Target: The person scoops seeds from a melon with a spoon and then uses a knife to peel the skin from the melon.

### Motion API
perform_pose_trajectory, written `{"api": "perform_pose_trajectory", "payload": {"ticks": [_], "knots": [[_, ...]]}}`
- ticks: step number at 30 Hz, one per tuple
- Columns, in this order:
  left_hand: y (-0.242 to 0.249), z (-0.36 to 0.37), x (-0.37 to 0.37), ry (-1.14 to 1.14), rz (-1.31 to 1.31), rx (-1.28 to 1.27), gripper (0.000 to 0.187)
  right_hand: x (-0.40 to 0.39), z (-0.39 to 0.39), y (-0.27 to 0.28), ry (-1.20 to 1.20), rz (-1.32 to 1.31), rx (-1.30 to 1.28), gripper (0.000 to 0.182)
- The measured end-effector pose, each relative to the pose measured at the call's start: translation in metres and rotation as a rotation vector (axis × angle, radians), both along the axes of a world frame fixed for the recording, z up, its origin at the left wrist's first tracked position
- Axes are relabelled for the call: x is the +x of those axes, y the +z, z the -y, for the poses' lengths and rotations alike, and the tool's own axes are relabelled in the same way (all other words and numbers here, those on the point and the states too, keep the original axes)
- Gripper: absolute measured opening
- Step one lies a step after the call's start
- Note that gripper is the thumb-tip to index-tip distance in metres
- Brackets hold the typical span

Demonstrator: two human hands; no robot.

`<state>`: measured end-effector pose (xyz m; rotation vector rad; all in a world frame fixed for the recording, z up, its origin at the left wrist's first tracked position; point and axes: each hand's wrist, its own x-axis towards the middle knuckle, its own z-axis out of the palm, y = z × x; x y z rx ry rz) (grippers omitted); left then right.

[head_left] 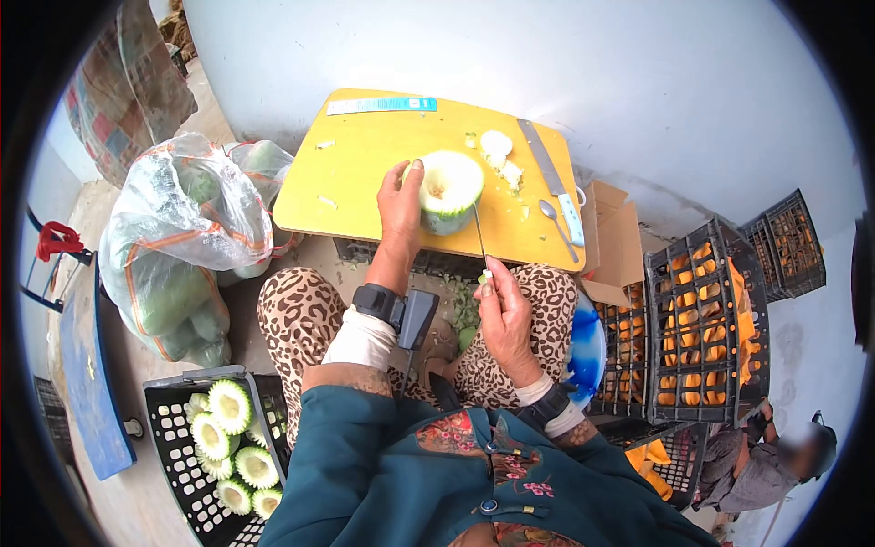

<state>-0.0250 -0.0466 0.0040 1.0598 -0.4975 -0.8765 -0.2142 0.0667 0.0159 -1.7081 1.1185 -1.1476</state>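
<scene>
On the yellow table [351, 173] stands a hollowed green-skinned gourd piece [437, 223] with a pale rim and a notched edge. My left hand [401, 202] grips its left side, thumb near the rim. My right hand [506, 319] is closed around the handle of a small thin knife [480, 235], whose blade reaches up to the gourd's right side. To the right lie pale cut scraps [498, 146], a large knife [544, 164] with a light blue handle and a metal spoon [550, 211]. A blue-and-white strip [383, 105] lies at the back edge.
Bagged gourds [169, 292] stand at left. Below them, a black crate [169, 438] holds several carved pieces [230, 407]. At right are a cardboard box [612, 242], stacked crates of orange pieces [697, 319], a blue-and-white basin [586, 351] and another person [756, 469].
</scene>
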Motion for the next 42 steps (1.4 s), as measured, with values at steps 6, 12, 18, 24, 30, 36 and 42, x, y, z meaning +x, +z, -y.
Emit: {"api": "perform_pose_trajectory", "payload": {"ticks": [6, 12, 18, 24, 30, 36, 42], "knots": [[-0.007, 0.004, -0.012, 0.079, 0.142, 0.026, 0.048, -0.002, -0.002, -0.001, 0.005, -0.08, -0.058, 0.038], [-0.009, 0.007, -0.007, 0.048, 0.189, 0.068, 0.047, -0.003, -0.002, -0.001, 0.015, -0.055, -0.009, 0.037], [-0.005, 0.005, -0.009, 0.051, 0.149, 0.066, 0.045, -0.002, -0.004, 0.002, 0.006, -0.035, 0.052, 0.034], [-0.001, 0.004, -0.012, 0.071, 0.072, 0.05, 0.048, -0.002, -0.006, 0.002, 0.01, -0.019, 0.047, 0.034], [-0.008, 0.007, -0.01, 0.071, 0.09, 0.051, 0.049, -0.001, -0.006, 0.003, -0.001, -0.043, 0.048, 0.034], [-0.004, 0.006, -0.011, 0.054, 0.043, 0.038, 0.048, 0.0, -0.006, 0.005, -0.031, -0.083, 0.058, 0.034], [-0.004, 0.005, -0.01, 0.045, 0.054, 0.044, 0.047, 0.01, -0.009, 0.007, -0.115, -0.122, -0.034, 0.033]]}}
